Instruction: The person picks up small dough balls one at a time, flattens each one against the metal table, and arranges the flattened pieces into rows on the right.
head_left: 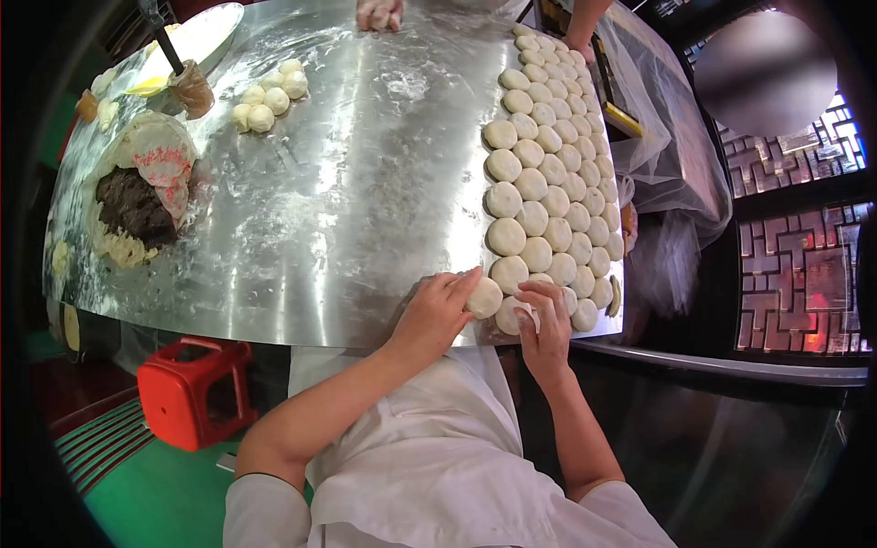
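Rows of flattened dough rounds (554,167) cover the right side of the metal table. At the near end of these rows, my left hand (431,313) grips one dough round (484,298) by its left side, fingers along the upper edge and thumb below. My right hand (545,331) rests just to the right, its curved fingers apart over the nearest rounds and partly hiding them. A pale round (509,316) shows between the two hands.
Dough balls (271,96) sit together at the upper left. Dark filling (134,208) lies in a bag on the left, below a large pale tray (215,36). Other people's hands (379,14) reach in at the far edge. A red stool (195,393) stands below.
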